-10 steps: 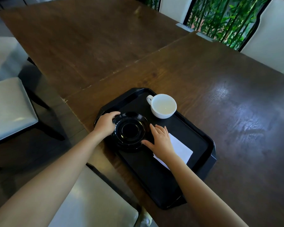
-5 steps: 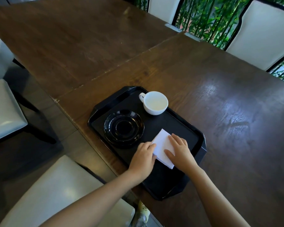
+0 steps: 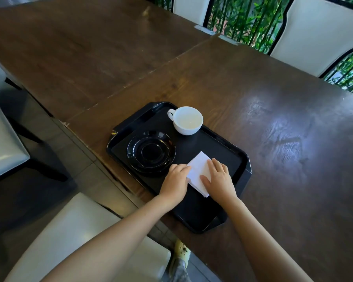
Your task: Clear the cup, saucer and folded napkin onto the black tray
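Observation:
A black tray (image 3: 239,171) lies at the near edge of the dark wooden table. On it stand an empty white cup (image 3: 188,120) at the far end and a glossy black saucer (image 3: 151,152) at the left. A folded white napkin (image 3: 198,169) lies flat on the tray, right of the saucer. My left hand (image 3: 175,183) touches the napkin's left edge with curled fingertips. My right hand (image 3: 219,180) rests flat on its right half, fingers spread. The napkin's near corner shows between the two hands.
The wooden table (image 3: 273,110) stretches far and right; a second tabletop (image 3: 80,47) joins at the left. White-cushioned chairs stand below the near edge (image 3: 69,237), at the left (image 3: 2,143) and behind the far side (image 3: 314,33). Green bamboo shows beyond.
Both hands left the saucer and came to the napkin, one on each side. Over the last half second they have barely shifted on it.

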A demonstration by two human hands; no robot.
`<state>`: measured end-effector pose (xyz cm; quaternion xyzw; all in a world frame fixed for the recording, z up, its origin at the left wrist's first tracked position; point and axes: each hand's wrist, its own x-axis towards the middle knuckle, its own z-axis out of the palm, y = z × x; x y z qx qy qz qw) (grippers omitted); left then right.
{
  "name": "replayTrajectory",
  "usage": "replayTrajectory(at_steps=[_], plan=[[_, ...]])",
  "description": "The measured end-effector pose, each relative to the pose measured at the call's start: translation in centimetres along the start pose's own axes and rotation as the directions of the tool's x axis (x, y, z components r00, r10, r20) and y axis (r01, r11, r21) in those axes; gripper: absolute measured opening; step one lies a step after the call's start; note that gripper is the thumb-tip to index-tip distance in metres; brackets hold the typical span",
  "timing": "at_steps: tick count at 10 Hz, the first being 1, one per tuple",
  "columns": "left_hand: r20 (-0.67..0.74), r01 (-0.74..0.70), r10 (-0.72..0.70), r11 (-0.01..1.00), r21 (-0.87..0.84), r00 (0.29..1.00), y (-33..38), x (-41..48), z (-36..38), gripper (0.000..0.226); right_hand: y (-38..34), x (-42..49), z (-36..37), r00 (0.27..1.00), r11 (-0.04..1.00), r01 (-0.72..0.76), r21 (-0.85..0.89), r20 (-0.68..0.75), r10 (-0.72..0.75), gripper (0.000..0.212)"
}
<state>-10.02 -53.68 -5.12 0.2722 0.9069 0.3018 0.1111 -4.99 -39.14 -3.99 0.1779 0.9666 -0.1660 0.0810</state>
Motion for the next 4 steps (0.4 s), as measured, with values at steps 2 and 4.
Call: replayTrajectory(at_steps=[2,4], plan=[[0.112,0.005,-0.011,0.999,0.054,0.994,0.5,0.2,-1.3,0.043,-0.6,0.0,-1.9,0.991,0.998,-0.046,0.050,0.125,0.039,0.061],[0.447,0.011,-0.122,0.970,0.243,0.886,4.0,3.2,-6.8,0.047,-1.2,0.6,-6.5,0.909,0.998,-0.062,-0.023,0.411,0.066,0.075]])
